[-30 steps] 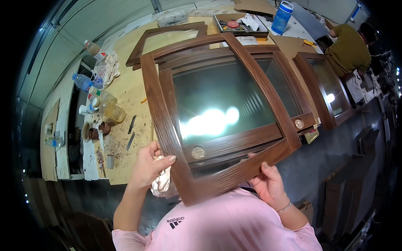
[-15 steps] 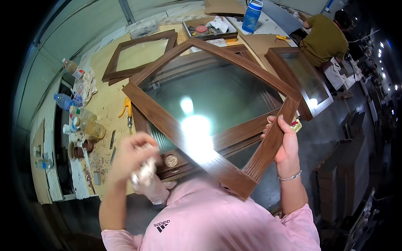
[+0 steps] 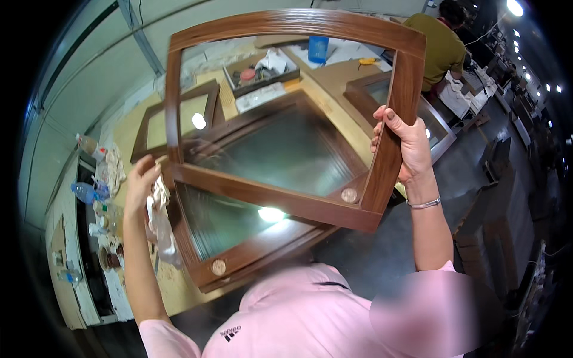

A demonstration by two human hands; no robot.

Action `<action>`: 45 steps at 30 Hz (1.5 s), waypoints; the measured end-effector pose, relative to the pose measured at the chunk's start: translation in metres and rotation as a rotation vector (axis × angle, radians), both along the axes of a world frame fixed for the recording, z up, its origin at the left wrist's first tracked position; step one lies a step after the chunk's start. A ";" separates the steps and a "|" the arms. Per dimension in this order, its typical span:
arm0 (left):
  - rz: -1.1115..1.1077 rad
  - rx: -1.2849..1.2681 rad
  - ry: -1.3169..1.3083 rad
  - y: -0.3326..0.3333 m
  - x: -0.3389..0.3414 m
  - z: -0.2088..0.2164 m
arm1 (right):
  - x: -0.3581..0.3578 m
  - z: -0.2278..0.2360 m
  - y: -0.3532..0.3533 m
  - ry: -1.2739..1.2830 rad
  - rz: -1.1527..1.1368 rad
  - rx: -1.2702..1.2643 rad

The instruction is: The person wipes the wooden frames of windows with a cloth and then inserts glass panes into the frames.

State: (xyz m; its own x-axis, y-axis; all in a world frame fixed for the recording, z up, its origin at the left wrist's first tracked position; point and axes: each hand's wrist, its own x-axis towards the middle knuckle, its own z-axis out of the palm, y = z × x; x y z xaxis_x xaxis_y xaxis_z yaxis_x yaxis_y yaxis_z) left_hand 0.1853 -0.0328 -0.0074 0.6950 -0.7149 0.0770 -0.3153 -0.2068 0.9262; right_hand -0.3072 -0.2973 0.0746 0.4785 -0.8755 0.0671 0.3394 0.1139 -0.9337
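The right hand (image 3: 409,143) wraps the right rail of a brown frame (image 3: 268,193), fingers and thumb closed on the wood. The left hand (image 3: 142,185) holds a rag (image 3: 158,221) in curled fingers, near the frame's lower left corner — I cannot tell if they touch. The frame is raised, tilted, over 1 glazed panel (image 3: 233,224) on the table (image 3: 179,296). Beyond stand a tray (image 3: 268,85) and 1 blue bottle (image 3: 318,49) — 1 co-worker (image 3: 439,51) at upper right.

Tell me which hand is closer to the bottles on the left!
Left. The left hand is just right of the bottles; the right hand is much farther right, gripping the raised wooden frame.
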 end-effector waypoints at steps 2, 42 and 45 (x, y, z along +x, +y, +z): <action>-0.006 -0.039 0.039 0.013 0.002 0.002 | 0.002 0.022 -0.006 0.025 0.000 -0.154; 0.154 -0.366 -0.238 0.001 -0.004 0.031 | -0.054 0.049 -0.004 -0.136 0.017 -0.350; 0.384 -0.319 -0.309 -0.032 -0.029 0.049 | -0.036 0.045 -0.027 -0.110 0.046 -0.387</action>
